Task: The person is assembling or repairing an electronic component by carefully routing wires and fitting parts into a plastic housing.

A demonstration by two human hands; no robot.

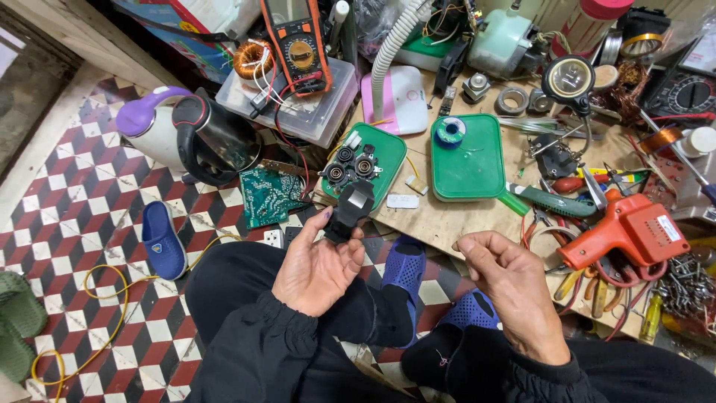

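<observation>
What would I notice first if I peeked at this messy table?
Probably the bright orange plastic gun-shaped tool on the right. Then the left hand holding up a small black plastic part in the middle, while the right hand pinches something too thin to see.

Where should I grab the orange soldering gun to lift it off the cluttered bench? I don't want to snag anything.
Take the orange soldering gun by its thick body near the grip, coming from above. It lies flat on its side with the broad face up, and pliers and wires crowd its lower edge, so a top-down grasp looks least likely to snag.
</observation>
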